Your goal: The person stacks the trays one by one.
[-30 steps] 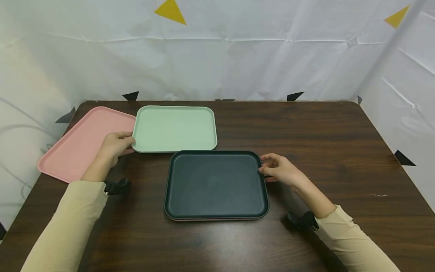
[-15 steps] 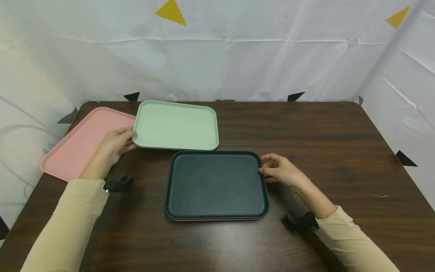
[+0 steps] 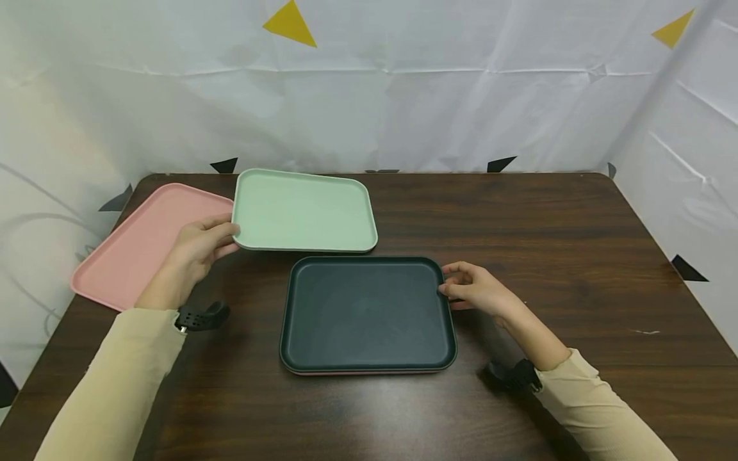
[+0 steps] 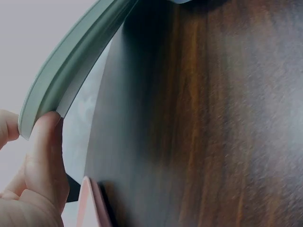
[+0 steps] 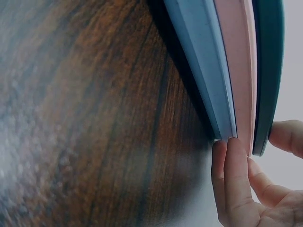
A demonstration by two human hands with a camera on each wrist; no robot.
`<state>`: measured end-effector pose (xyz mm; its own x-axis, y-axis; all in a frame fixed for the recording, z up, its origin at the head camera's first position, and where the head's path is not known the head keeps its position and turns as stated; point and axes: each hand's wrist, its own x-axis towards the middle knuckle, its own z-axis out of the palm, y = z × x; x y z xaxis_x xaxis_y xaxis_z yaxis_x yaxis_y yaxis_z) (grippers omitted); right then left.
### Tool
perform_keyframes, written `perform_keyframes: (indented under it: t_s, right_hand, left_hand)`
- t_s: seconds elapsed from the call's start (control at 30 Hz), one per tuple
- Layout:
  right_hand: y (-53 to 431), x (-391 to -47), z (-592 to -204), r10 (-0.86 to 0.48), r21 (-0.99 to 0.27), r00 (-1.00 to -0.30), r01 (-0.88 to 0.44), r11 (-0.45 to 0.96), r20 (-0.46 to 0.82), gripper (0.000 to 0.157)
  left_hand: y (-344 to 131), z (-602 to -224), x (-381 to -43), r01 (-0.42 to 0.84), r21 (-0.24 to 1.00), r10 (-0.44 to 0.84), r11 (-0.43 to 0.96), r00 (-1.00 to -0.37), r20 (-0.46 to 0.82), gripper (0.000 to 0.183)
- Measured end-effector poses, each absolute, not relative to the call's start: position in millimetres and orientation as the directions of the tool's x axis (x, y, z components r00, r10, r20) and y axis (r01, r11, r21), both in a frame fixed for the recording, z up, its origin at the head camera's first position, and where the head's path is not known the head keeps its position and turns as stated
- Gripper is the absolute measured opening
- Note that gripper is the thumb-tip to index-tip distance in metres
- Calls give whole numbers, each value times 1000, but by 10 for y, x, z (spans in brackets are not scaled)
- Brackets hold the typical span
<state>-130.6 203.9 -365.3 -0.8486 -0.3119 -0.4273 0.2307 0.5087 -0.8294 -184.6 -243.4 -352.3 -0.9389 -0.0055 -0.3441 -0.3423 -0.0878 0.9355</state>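
Observation:
A light green tray (image 3: 305, 210) is raised off the table behind the stack, its left end pinched by my left hand (image 3: 198, 246). In the left wrist view the thumb (image 4: 47, 156) lies under the tray's rim. Nearer, a dark green tray (image 3: 369, 314) tops a stack lying on the table. The right wrist view shows a pink tray (image 5: 238, 71) under it and a light blue tray (image 5: 203, 66) at the bottom. My right hand (image 3: 475, 288) holds the stack's right edge, thumb on the dark tray, fingers against the lower ones.
Another pink tray (image 3: 150, 240) lies slanted at the table's back left corner, partly behind my left hand and forearm. White sheeting (image 3: 403, 115) hangs along the back and sides of the brown wooden table (image 3: 548, 218).
My left hand has lifted the light green tray off the table, tilted it slightly and shifted it a little to the right. The right hand and the stack have stayed put.

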Motion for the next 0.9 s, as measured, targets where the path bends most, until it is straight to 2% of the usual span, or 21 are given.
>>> perform_keyframes:
  t_s: [0.13,0.23,0.27,0.43,0.5,0.9]
  right_hand:
    - [2045,-1306,-3655,-318,-830,-847,226,510,-427,54]
    - [2045,-1312,-3645,-312,-825,-847,229,517,-431,55]
    - [2045,-1316,-3639,-308,-823,-848,231,518,-432,55]
    - [2059,-1364,-3585,-285,-817,-860,225,531,-422,53]
    - [2074,-1394,-3545,-280,-817,-867,216,535,-412,53]
    - [2053,-1718,-3223,-234,-837,-902,204,508,-362,54]
  left_hand:
    - [-2399,-3543,-1821,-336,936,-7,-103,-941,-339,30]
    - [-2385,-3553,-1808,-332,937,-6,-106,-942,-335,23]
    - [-2381,-3554,-1805,-334,937,-6,-107,-942,-336,24]
    - [-2359,-3549,-1793,-336,939,-9,-76,-941,-338,56]
    - [-2354,-3550,-1792,-338,938,-9,-72,-941,-340,62]
    - [-2327,-3565,-1821,-346,934,-20,-85,-937,-349,63]
